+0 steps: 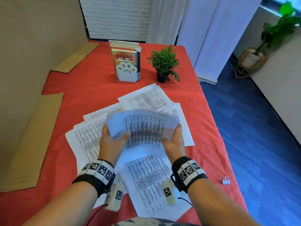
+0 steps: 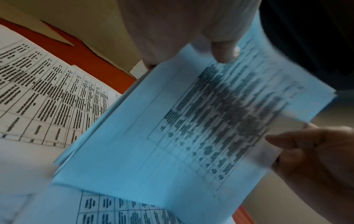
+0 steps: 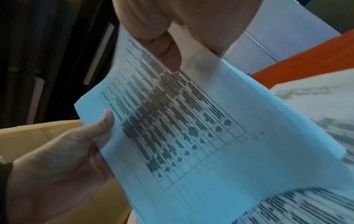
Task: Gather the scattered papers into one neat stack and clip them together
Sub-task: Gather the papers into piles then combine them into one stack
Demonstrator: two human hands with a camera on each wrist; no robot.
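Note:
Both of my hands hold a bundle of printed papers [image 1: 143, 126] up over the red table [image 1: 203, 124]. My left hand [image 1: 114, 139] grips its left edge, and its thumb [image 2: 224, 51] presses on the top sheet [image 2: 172, 136]. My right hand [image 1: 172, 141] grips the right edge, thumb [image 3: 162, 51] lying on the bundle [image 3: 191, 136]. Loose sheets lie on the cloth to the left [image 1: 84, 139], farther back [image 1: 145, 97], to the right [image 1: 185, 132] and near me [image 1: 146, 181]. A small binder clip [image 1: 226, 181] lies by the table's right edge.
A white paw-shaped book stand [image 1: 127, 62] with books and a small potted plant [image 1: 164, 64] stand at the back. Cardboard pieces [image 1: 31, 139] lean along the left side. The table's right edge drops to a blue floor [image 1: 252, 128].

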